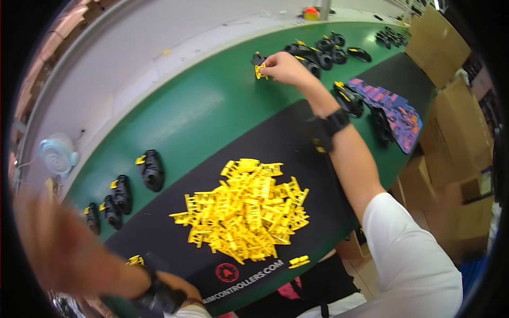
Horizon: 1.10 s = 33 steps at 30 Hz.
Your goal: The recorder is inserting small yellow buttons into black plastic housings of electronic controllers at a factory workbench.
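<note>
My right hand [286, 69] reaches to the far side of the green table, its fingers pinching a small yellow plastic clip [260, 72]. A small black piece [258, 58] shows right against that clip; whether the hand holds it too I cannot tell. Smeared by motion, my left hand [69, 244] is raised at the lower left, near a row of black moulded parts with yellow clips, such as the nearest one [152, 170]. A large heap of loose yellow clips [246, 209] lies on the black mat [286, 138] between my arms.
More black parts [323, 53] with yellow bits stand clustered at the far right. A purple-orange patterned sheet [395, 114] lies near cardboard boxes [456, 124] on the right. A light-blue fan [57, 155] is at the left. One yellow clip [299, 261] sits at the mat's near edge.
</note>
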Tool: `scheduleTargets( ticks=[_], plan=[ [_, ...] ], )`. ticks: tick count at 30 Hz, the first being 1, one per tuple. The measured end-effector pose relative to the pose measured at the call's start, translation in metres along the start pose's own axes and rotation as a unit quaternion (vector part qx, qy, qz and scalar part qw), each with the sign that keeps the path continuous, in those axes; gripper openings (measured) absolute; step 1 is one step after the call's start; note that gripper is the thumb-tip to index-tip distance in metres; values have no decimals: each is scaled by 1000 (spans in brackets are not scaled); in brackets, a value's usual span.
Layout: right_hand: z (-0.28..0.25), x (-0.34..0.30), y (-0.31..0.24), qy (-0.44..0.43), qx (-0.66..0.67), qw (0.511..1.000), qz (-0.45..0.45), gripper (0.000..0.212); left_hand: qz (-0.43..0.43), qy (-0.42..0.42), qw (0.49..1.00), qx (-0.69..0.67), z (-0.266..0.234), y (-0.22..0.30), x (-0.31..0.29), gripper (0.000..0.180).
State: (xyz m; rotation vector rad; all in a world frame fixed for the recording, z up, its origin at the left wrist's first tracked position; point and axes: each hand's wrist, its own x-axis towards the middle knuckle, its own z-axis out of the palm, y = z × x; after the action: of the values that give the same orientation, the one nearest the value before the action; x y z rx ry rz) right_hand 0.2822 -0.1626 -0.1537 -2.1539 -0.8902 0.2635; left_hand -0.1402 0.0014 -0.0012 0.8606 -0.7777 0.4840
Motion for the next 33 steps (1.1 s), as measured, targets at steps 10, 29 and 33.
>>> scheduleTargets(
  ticks=[10, 29, 33],
  plan=[
    [4, -91, -132, -361, 489, 778, -160, 21, -124, 330, 919, 180, -99, -132, 2, 39],
    [7, -117, -170, 130, 145, 933, -302, 15, -123, 164, 938, 281, -74, -139, 10, 61],
    [11, -117, -170, 184, 131, 914, -337, 11, -104, 168, 933, 301, -68, -142, 10, 65]
  ],
)
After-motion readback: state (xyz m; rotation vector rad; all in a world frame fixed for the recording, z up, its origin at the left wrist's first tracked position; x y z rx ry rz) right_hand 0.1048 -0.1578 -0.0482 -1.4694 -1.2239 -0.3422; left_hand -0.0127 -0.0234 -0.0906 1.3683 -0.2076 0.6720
